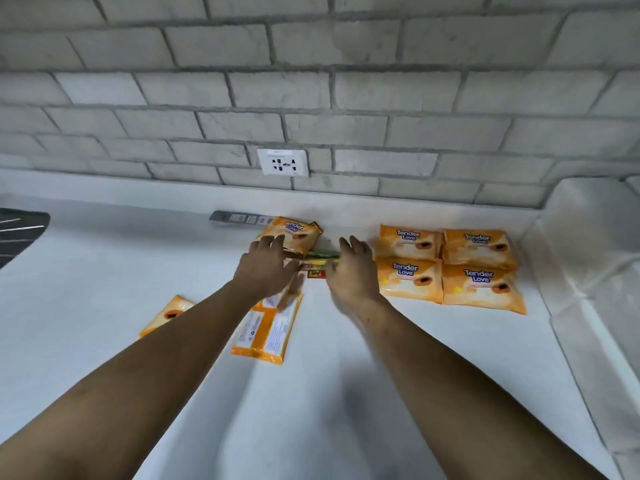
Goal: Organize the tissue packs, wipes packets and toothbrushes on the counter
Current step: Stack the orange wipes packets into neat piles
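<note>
Both hands are reaching out over the white bench (346,393). The left hand (268,268) is hovering with fingers spread, partly covering an orange pack (296,233) near the wall. The right hand (353,268) is hanging spread too, gripping nothing. Between them the toothbrushes (320,264) are lying, seemingly in green and red packaging, though blurred. Four orange packs (415,278) are sitting in a square at right. A face-down pack (266,336) is lying below the left wrist, and a half-hidden pack (166,313) is lying beside the forearm.

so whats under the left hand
Under the left hand lie the ends of toothbrush packs and the top of a face-down orange packet; how many toothbrushes, the hand hides.
</note>
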Demonstrator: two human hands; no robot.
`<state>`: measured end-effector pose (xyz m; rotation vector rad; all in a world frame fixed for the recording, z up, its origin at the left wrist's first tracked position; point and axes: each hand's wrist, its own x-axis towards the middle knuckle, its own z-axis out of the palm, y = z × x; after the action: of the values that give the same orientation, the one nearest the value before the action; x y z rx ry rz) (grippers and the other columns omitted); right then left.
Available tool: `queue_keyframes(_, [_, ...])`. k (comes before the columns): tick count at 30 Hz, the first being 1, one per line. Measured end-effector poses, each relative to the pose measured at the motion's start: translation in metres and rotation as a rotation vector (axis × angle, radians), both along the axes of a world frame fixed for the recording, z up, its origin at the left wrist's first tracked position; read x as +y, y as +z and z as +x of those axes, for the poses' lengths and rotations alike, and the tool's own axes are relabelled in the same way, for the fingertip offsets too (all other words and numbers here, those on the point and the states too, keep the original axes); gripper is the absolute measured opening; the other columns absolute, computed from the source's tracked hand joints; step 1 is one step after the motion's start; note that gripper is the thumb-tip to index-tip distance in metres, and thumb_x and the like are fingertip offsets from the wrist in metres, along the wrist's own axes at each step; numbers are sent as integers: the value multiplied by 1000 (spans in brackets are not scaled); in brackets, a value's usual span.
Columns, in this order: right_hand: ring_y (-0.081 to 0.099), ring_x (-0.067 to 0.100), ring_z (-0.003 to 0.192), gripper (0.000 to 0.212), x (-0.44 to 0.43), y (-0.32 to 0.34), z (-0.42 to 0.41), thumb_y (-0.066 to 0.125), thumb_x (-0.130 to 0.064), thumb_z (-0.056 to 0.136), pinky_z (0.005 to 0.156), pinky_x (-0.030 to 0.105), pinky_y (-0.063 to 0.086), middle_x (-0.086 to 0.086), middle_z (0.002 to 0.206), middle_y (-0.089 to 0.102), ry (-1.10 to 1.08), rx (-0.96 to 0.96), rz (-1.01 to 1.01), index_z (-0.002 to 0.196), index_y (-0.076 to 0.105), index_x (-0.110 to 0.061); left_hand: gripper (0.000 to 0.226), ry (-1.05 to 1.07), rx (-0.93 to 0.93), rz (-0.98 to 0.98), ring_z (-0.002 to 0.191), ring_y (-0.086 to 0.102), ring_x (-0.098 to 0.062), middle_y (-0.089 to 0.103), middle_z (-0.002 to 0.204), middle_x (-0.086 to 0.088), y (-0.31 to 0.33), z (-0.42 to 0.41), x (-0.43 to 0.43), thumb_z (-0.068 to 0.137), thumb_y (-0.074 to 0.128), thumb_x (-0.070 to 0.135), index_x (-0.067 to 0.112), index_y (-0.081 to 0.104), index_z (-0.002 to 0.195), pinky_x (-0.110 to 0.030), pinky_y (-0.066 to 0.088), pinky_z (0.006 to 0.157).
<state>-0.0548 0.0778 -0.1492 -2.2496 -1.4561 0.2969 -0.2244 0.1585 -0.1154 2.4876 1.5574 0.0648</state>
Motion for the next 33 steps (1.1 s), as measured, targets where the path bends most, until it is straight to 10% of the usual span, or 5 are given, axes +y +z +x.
queue_keyframes(19, [61, 28, 122, 45, 9, -24, -98, 46, -29, 106, 100, 43, 56, 4, 141, 62, 121, 300, -111, 150, 48, -29, 124, 28, 7, -256, 132, 49, -39, 51, 143, -14, -52, -56, 12, 61, 75, 73, 23, 19, 159, -54, 47, 105])
queue_keyframes(26, [59, 19, 126, 79, 13, -29, -83, 66, -10, 95, 94, 35, 59, -2, 149, 52, 104, 353, -1, 154, 30, -47, 89, 50, -302, -465, 110, 61, -22, 60, 127, -1, -9, -54, 23, 66, 63, 59, 24, 46, 145, -35, 48, 88])
queue_keyframes(33, [40, 28, 139, 51, 11, -1, -58, 68, -24, 98, 109, 32, 42, 10, 148, 36, -2, 285, 179, 145, 50, -32, 47, 107, -607, -876, 92, 67, -28, 76, 112, -17, 21, -36, 37, 70, 62, 40, 17, 69, 110, -36, 48, 80])
